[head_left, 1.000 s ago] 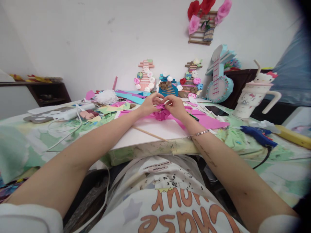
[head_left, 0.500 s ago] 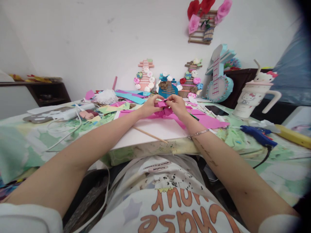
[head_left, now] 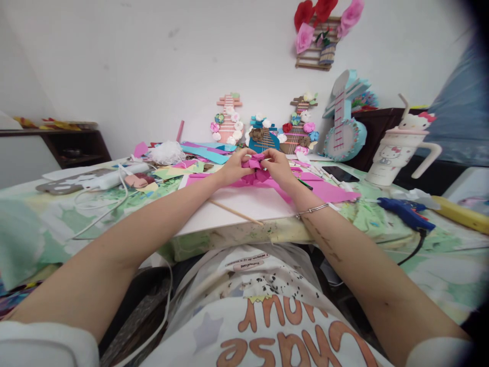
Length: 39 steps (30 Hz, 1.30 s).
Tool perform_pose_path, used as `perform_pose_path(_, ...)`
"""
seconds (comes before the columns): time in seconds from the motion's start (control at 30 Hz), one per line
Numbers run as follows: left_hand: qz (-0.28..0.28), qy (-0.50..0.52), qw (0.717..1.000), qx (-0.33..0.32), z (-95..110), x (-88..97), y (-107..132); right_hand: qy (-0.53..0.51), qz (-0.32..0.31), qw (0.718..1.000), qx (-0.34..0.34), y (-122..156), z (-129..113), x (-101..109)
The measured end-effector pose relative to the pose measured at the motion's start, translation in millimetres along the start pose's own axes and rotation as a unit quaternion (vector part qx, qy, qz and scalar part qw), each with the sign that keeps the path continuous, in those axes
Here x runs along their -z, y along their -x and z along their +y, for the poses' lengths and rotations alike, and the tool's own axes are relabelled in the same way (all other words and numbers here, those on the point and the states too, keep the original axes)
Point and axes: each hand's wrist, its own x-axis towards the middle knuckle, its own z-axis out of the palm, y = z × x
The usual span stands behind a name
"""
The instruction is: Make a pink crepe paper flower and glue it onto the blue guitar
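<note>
Both my hands meet over the far side of a white board (head_left: 244, 206). My left hand (head_left: 234, 167) and my right hand (head_left: 278, 167) pinch a crumpled pink foam flower (head_left: 256, 170) between their fingertips, held a little above the board. A pink foam strip (head_left: 278, 189) trails from the flower down toward my right wrist, which wears a thin silver bangle (head_left: 312, 210). Pink foam sheets (head_left: 328, 191) lie just right of my hands. A thin wooden stick (head_left: 235, 212) rests on the board under my left forearm.
A blue glue gun (head_left: 405, 213) with its cord lies at the right. A cartoon-cat tumbler (head_left: 397, 149) and a dark phone (head_left: 340, 174) stand behind it. Small craft guitars (head_left: 263, 133) line the wall. Coloured paper scraps (head_left: 179, 168), a white power strip (head_left: 110, 178) and cables crowd the left.
The flower has been lifted slightly off the board and both hands have drawn closer round it, their fingers shifting on its top petals. My arms have hardly moved.
</note>
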Motion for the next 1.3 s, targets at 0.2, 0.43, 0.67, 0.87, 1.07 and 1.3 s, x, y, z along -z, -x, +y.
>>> perform_pose_path(0.2, 0.009, 0.001, 1.0, -0.005, -0.3, -1.5, -2.2, 0.055, 0.015, 0.998, 0.035, 3.4, -7.7, 1.5)
perform_pose_path(0.43, 0.046, -0.004, 0.999, -0.007, -1.5, 0.6, -4.4, 0.113, 0.031, 0.991, 0.06, 7.0, -15.1, 3.6)
perform_pose_path(0.67, 0.059, -0.001, 0.998, 0.022, -3.3, 1.4, -4.5, 0.138, 0.018, 0.986, 0.094, 10.9, -20.3, 3.6)
perform_pose_path(0.87, 0.066, 0.001, 0.997, 0.041, -2.7, 1.1, -4.7, 0.197, 0.013, 0.964, 0.177, 11.4, -22.2, 2.5)
perform_pose_path(1.07, 0.073, -0.001, 0.997, 0.041, -1.1, 1.1, -4.4, 0.199, 0.0, 0.952, 0.231, 12.0, -20.1, 3.3)
perform_pose_path(1.3, 0.107, -0.037, 0.994, -0.002, 2.2, 3.3, -3.6, 0.155, 0.02, 0.961, 0.229, 12.6, -23.2, 3.2)
